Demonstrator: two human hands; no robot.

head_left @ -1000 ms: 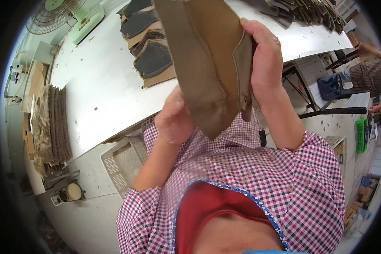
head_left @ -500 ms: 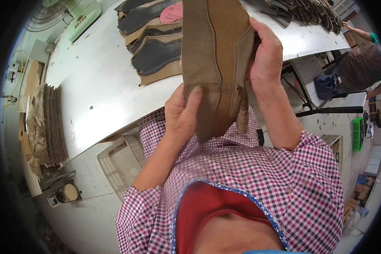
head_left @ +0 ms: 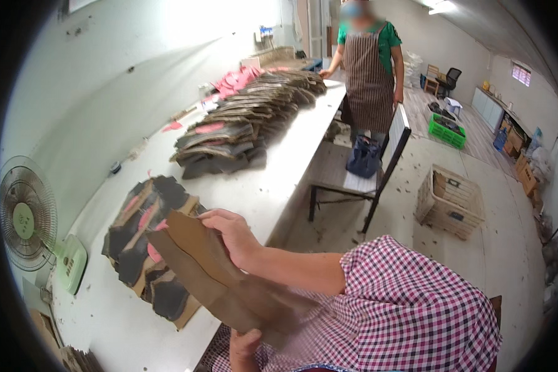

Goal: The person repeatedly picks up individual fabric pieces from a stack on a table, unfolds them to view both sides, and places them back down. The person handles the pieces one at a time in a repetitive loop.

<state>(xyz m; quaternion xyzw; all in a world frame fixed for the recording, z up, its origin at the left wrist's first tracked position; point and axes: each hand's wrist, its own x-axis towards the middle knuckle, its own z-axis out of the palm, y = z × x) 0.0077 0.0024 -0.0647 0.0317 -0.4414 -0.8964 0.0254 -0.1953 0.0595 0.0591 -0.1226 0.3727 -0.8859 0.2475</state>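
I hold a brown boot upper [head_left: 208, 270] with stitched panels in both hands; its lower end is smeared by motion. My right hand [head_left: 232, 235] is closed on its far right edge, fingers behind it. Lower down, my left hand [head_left: 245, 346] grips the near edge, the thumb lying on the brown face. Just left of the boot upper, a pile of dark and tan boot pieces [head_left: 170, 297] with pink labels lies on the white table [head_left: 285, 192].
A long row of stacked boot pieces [head_left: 273, 102] runs along the far table, near pink scraps [head_left: 239, 80]. A green fan [head_left: 25, 220] stands left. Beyond are a chair with a dark blue bag [head_left: 364, 155], a person in a striped apron [head_left: 369, 80], a pale crate [head_left: 449, 201] and a green crate [head_left: 446, 131].
The view has swung up and right, bringing the far table and the standing person in. The boot upper, still in both hands, now slants beside the pile.
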